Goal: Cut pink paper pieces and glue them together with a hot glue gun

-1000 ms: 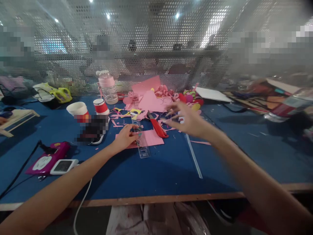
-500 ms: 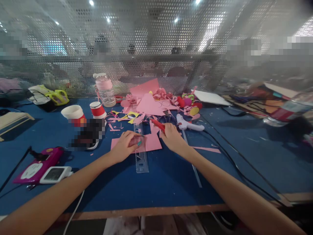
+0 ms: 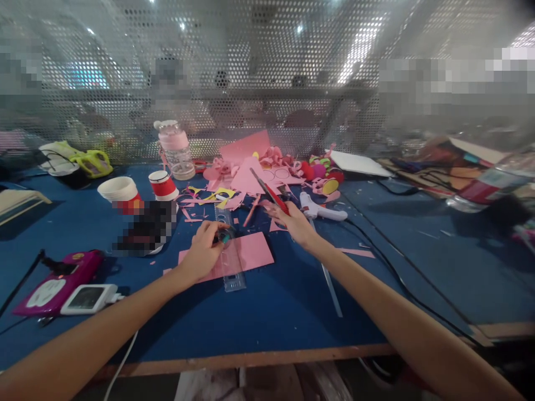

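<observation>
1. Broadly, our blue worktop (image 3: 267,312) fills the view, backed by a perforated metal screen (image 3: 267,83); what lies behind the screen is blurred, and a patch beside the cups is pixelated out.
2. Across the far middle we see a heap of pink paper scraps (image 3: 251,172), too tangled to separate piece by piece.
3. Nearer us lies a pink paper sheet (image 3: 251,250), flat, with a clear ruler (image 3: 229,262) laid across it.
4. Our left hand (image 3: 203,257) presses down on ruler and sheet, fingers curled; they hide the ruler's middle.
5. Our right hand (image 3: 292,220) is closed around a red-handled craft knife (image 3: 270,192), its tip raised and pointing away, above the scraps.
6. Beside that hand rests a white glue gun (image 3: 321,210), its black cord trailing right.
7. To the left stand a red paper cup (image 3: 163,185) and a pink bottle (image 3: 175,149).
8. Compared with half a second ago, the knife has lifted from the sheet's edge, and the sheet has turned slightly.
</observation>
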Motion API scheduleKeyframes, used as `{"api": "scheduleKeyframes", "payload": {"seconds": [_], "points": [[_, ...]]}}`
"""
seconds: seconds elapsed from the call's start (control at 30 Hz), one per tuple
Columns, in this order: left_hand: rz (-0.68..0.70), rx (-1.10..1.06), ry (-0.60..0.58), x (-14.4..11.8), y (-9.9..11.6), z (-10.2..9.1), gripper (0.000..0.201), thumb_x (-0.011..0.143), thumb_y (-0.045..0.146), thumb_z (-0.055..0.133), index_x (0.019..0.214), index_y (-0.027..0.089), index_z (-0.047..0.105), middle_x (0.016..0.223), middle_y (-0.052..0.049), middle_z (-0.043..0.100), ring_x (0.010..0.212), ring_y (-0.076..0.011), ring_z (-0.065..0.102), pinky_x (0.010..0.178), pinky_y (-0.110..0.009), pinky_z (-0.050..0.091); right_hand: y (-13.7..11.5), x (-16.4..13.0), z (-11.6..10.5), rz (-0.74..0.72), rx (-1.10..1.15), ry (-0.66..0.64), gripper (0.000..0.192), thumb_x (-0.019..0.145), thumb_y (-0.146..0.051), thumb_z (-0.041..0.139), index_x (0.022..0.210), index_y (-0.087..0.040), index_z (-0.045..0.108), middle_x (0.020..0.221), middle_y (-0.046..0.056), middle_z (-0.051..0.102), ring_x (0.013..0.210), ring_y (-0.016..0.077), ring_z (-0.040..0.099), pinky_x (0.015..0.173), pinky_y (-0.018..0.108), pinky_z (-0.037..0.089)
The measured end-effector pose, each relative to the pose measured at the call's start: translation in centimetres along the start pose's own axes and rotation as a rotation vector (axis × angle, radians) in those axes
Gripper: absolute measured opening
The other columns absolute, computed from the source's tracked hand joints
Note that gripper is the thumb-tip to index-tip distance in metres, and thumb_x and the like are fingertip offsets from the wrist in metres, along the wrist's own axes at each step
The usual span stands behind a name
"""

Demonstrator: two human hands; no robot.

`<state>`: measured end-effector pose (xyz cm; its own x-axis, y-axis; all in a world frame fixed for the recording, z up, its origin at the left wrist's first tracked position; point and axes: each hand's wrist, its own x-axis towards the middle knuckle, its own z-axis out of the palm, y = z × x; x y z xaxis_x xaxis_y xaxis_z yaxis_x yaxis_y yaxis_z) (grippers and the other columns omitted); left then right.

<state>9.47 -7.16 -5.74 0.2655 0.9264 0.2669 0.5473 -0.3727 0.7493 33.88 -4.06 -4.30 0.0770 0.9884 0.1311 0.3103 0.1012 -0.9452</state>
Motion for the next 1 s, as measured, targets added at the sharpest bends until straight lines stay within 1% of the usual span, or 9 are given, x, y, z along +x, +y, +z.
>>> {"api": "scheduleKeyframes", "payload": {"seconds": [0.1,0.17,0.27,0.33,0.43,0.53,0.73,0.9,1.0], "points": [[0.048,-0.121,0.102,-0.2,0.7,-0.2,0.028,0.078,0.009,0.049,0.102,0.02,0.055,0.107,-0.005,0.049,0.096,-0.0187,0.053,0.087,-0.038,0.046,-0.2,0.3,-1.0,-0.072,-0.138,0.053,0.018,0.08,-0.036,0.058,0.085,-0.021,0.049,0.073,0.001,0.063,0.064,0.0151,0.06,0.06,0.028,0.049],[0.03,-0.325,0.107,-0.4,1.2,-0.2,0.023,0.081,0.016,0.052,0.104,0.02,0.052,0.106,-0.006,0.05,0.087,-0.0162,0.057,0.081,-0.036,0.05,-0.7,0.3,-1.5,-0.065,-0.042,0.031,0.023,0.078,-0.041,0.059,0.084,-0.022,0.049,0.069,0.0,0.062,0.053,0.0137,0.056,0.049,0.026,0.045],[-0.04,-0.618,0.007,-0.8,2.1,0.1,0.03,0.084,0.027,0.054,0.111,0.019,0.044,0.101,-0.005,0.055,0.08,-0.0145,0.061,0.083,-0.037,0.051,-1.4,0.2,-1.7,0.031,0.27,-0.007,0.029,0.079,-0.049,0.056,0.075,-0.021,0.049,0.061,0.0,0.061,0.047,0.0136,0.055,0.044,0.027,0.045],[-0.041,-0.653,-0.073,-1.1,2.4,0.4,0.036,0.084,0.031,0.057,0.115,0.019,0.044,0.108,-0.008,0.053,0.085,-0.0152,0.062,0.086,-0.037,0.05,-1.8,-0.2,-1.4,0.104,0.39,-0.033,0.031,0.08,-0.049,0.056,0.07,-0.021,0.049,0.056,0.001,0.06,0.046,0.0144,0.058,0.047,0.029,0.05],[0.065,-0.438,-0.155,-1.3,2.2,0.8,0.041,0.084,0.034,0.058,0.12,0.02,0.046,0.123,-0.01,0.043,0.099,-0.0183,0.057,0.089,-0.037,0.049,-2.3,-1.2,-0.4,0.212,0.407,-0.103,0.026,0.083,-0.042,0.056,0.075,-0.02,0.049,0.058,0.001,0.063,0.044,0.0146,0.06,0.048,0.03,0.054],[0.208,-0.011,-0.198,-1.4,1.6,1.0,0.042,0.085,0.035,0.057,0.125,0.022,0.048,0.119,-0.008,0.046,0.112,-0.0241,0.046,0.101,-0.047,0.039,-2.6,-2.1,0.7,0.274,0.348,-0.091,0.013,0.088,-0.031,0.051,0.086,-0.019,0.049,0.06,0.001,0.064,0.042,0.0144,0.061,0.043,0.027,0.053],[0.377,0.461,-0.086,-1.8,1.2,1.0,0.053,0.087,0.041,0.053,0.136,0.025,0.041,0.138,-0.013,0.032,0.127,-0.0338,0.028,0.103,-0.057,0.028,-2.4,-2.1,0.8,0.217,0.461,-0.017,0.02,0.092,-0.033,0.046,0.081,-0.017,0.051,0.071,0.004,0.068,0.052,0.0139,0.065,0.049,0.026,0.055],[0.532,0.502,-0.4,-2.0,1.9,0.5,0.067,0.088,0.054,0.043,0.146,0.029,0.019,0.152,-0.011,0.019,0.139,-0.0314,0.015,0.11,-0.055,0.016,-1.9,-1.8,0.3,0.219,0.503,0.007,0.023,0.091,-0.036,0.046,0.078,-0.018,0.051,0.07,0.004,0.067,0.058,0.0155,0.067,0.055,0.028,0.057],[0.552,0.462,-0.536,-2.1,2.4,0.3,0.065,0.089,0.055,0.04,0.146,0.033,0.017,0.154,-0.006,0.017,0.14,-0.029,0.015,0.112,-0.054,0.011,-1.5,-1.7,0.6,0.227,0.495,-0.015,0.016,0.092,-0.03,0.046,0.083,-0.019,0.052,0.069,0.002,0.066,0.059,0.0157,0.067,0.058,0.029,0.058]]}}
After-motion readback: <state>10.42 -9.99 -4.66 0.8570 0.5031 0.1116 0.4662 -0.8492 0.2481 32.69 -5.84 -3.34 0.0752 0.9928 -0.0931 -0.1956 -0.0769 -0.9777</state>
